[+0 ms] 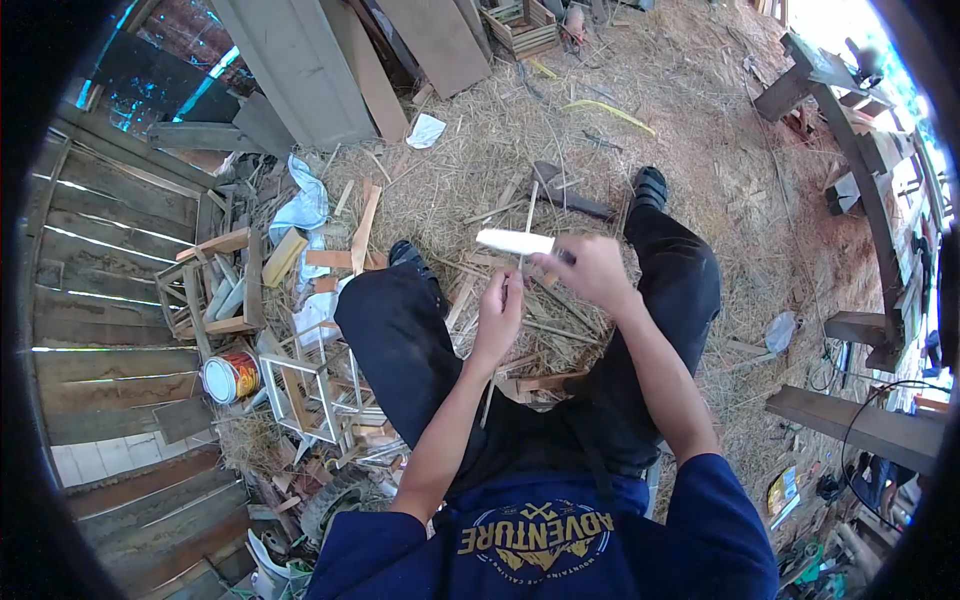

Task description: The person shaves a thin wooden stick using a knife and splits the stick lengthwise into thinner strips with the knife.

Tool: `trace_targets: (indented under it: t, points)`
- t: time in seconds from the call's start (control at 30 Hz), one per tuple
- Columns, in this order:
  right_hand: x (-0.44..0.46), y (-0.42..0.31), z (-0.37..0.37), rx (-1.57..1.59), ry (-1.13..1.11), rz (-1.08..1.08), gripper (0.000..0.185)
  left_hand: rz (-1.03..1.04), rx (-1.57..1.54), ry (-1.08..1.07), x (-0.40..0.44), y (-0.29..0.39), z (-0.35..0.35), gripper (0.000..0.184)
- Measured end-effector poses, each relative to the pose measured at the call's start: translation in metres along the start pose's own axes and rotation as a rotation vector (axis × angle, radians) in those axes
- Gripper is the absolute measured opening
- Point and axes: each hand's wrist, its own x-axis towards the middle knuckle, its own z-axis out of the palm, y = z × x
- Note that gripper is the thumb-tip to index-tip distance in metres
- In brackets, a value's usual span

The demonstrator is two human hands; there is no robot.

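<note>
My right hand (pixel 595 268) is closed around the handle of a knife (pixel 515 242), whose broad, bright blade points to the left. Just below it, my left hand (pixel 502 308) is closed on a thin wooden stick (pixel 531 208). The stick stands out past my fingers away from me, and its lower end runs back toward my lap. The blade lies across the stick just beyond my left fingers; whether it touches the wood I cannot tell. Both hands are between my knees, above ground strewn with shavings.
A dark axe-like tool (pixel 572 195) lies between my feet. To the left are a wooden crate (pixel 252 275), a paint can (pixel 231 377) and a white frame (pixel 302 400). Boards (pixel 300 70) lean at the back. A wooden bench (pixel 850 130) and a beam (pixel 850 425) stand right.
</note>
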Motion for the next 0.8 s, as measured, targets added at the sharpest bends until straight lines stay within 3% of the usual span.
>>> trace_targets:
  t: [0.13, 0.27, 0.3, 0.4, 0.53, 0.57, 0.67, 0.8]
  points:
    - [0.025, 0.008, -0.038, 0.122, 0.137, 0.345, 0.051, -0.03, 0.013, -0.054, -0.006, 0.018, 0.007, 0.02]
    - [0.027, 0.018, -0.057, 0.484, 0.21, 0.265, 0.035, 0.029, 0.029, -0.215, 0.012, 0.036, -0.002, 0.03]
    - [0.028, 0.023, -0.058, 0.587, 0.219, 0.252, 0.035, 0.147, 0.073, -0.218, 0.02, 0.045, 0.001, 0.031]
    - [0.025, 0.021, -0.054, 0.76, 0.309, 0.24, 0.036, 0.208, 0.257, -0.351, 0.05, 0.064, 0.002, 0.033]
    - [0.012, 0.032, -0.038, 0.883, 0.446, 0.322, 0.027, 0.161, 0.542, -0.449, 0.067, 0.096, 0.004, 0.039]
    - [0.008, 0.036, -0.037, 0.871, 0.414, 0.321, 0.021, 0.158, 0.552, -0.457, 0.076, 0.088, 0.001, 0.037]
    - [0.006, 0.05, -0.025, 0.88, 0.387, 0.307, 0.021, 0.521, 0.755, -0.356, 0.084, 0.084, -0.013, 0.035]
    - [0.012, 0.039, -0.027, 0.965, 0.44, 0.392, 0.019, 0.561, 0.786, -0.289, 0.089, 0.069, -0.033, 0.035]
